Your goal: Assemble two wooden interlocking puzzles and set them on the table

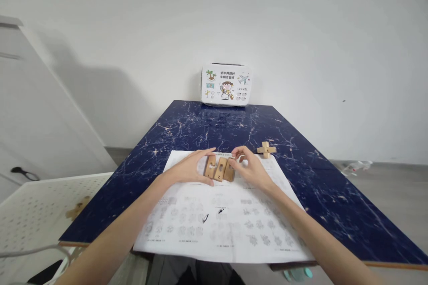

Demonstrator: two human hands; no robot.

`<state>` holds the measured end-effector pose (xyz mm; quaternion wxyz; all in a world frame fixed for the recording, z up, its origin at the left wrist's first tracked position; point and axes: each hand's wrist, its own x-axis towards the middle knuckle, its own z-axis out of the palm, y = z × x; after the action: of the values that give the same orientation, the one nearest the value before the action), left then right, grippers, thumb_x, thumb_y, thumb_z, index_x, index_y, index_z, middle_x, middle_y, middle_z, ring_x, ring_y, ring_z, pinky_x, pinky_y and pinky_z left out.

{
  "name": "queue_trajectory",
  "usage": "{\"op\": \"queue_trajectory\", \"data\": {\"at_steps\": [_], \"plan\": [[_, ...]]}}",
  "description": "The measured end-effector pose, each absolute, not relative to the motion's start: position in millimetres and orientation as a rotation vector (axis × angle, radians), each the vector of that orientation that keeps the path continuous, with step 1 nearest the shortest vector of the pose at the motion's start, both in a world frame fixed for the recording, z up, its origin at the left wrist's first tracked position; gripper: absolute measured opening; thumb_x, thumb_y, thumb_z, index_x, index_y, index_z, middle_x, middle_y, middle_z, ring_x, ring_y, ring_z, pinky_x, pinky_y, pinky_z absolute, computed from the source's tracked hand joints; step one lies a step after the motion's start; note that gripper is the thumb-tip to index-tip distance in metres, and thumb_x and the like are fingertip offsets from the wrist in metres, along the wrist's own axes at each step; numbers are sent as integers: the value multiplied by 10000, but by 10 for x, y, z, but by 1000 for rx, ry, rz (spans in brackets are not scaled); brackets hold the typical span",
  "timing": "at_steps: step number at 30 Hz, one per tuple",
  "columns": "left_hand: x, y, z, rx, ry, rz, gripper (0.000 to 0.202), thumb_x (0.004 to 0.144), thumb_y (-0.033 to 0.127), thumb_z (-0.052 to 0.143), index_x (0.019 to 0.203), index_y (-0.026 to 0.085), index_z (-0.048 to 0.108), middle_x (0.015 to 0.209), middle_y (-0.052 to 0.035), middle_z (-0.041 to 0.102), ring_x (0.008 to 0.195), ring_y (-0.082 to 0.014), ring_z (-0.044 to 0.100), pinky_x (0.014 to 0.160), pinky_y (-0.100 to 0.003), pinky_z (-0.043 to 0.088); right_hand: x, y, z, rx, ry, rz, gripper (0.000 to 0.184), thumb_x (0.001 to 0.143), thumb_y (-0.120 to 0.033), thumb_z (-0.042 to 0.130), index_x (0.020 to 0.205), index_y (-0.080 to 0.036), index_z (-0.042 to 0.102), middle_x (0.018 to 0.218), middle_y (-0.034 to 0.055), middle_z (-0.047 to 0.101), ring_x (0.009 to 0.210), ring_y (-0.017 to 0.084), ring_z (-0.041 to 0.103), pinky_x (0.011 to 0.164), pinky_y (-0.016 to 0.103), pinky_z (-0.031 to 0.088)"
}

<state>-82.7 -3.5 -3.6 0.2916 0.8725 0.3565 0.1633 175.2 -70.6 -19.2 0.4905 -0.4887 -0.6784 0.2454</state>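
Observation:
Three notched wooden puzzle pieces [220, 168] lie side by side on a white instruction sheet [220, 225] printed with many small diagrams. My left hand [192, 168] curls around their left side, thumb and fingers touching the leftmost piece. My right hand [249, 167] pinches the rightmost piece between its fingertips. An assembled wooden cross-shaped puzzle [266, 149] sits just beyond my right hand, off the sheet's far right corner.
The sheet lies on a dark blue marble-patterned table [321, 187]. A white illustrated box [226, 84] stands at the table's far edge against the wall. A white perforated surface [43, 209] with a wooden piece on it sits to the left.

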Motion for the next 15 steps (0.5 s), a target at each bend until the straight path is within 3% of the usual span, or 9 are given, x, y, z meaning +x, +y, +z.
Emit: {"op": "queue_trajectory", "data": {"at_steps": [2,8,15], "plan": [[-895,-3,-15,2309,952,418,1182,577,601,905,1587,374,336,1554,-78,513,1459,-386,409,1183,-546,314,1773,-708,-220,-1209,-1781,512,317,886,-391,664,1147,-233,577,1152,83,627,1060,258,590,942,423,477],[-906,-26,66,2344,946,457,1033,629,575,886,1532,334,446,1483,-64,577,1392,-349,482,1161,-481,354,1876,-720,-266,-1319,-2081,457,850,746,-518,829,1456,-270,433,1455,136,503,1369,358,423,1134,558,368],[-921,-38,30,2356,998,545,997,670,578,853,1536,311,437,1359,-81,639,1339,-336,517,1138,-494,384,1961,-637,-347,-1341,-1994,442,780,756,-485,829,1414,-241,489,1366,133,597,1273,337,551,1079,518,452]]}}
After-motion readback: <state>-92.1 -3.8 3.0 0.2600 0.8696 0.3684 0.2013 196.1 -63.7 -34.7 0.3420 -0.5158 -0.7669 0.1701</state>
